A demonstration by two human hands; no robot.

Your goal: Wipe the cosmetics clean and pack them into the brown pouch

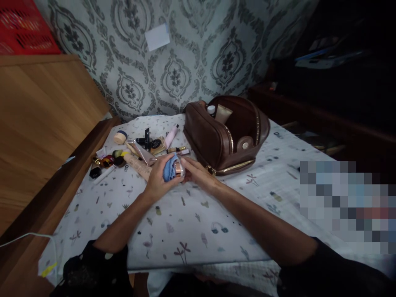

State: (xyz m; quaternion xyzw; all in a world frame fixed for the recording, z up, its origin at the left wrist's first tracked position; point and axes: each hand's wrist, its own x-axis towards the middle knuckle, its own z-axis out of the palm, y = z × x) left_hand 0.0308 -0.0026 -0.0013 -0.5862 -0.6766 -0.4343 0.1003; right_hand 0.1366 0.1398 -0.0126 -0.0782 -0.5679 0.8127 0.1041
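Observation:
Both hands meet above the middle of the printed sheet. In my left hand point(156, 180) is a bunched blue cloth point(168, 170), pressed against a small clear cosmetic jar point(179, 168) with a copper-coloured inside. My right hand point(198, 173) grips the jar from its right side, fingers closed; part of its grip is hidden behind the jar. Just beyond the left hand lie a beige tube point(137, 166) and a pinkish tube point(144, 154). Right of the hands stands a brown leather toiletry bag point(206, 134), unzipped, with a white-capped bottle point(211, 110) and a beige tube point(223, 114) inside.
Several cosmetics lie at the left back, among them a round jar with a dark lid point(120, 137), a pink tube point(172, 135) and a white stick point(104, 175). A wooden panel point(46, 123) borders the left; a patterned wall point(173, 78) stands behind. A white cable point(34, 234) hangs at left.

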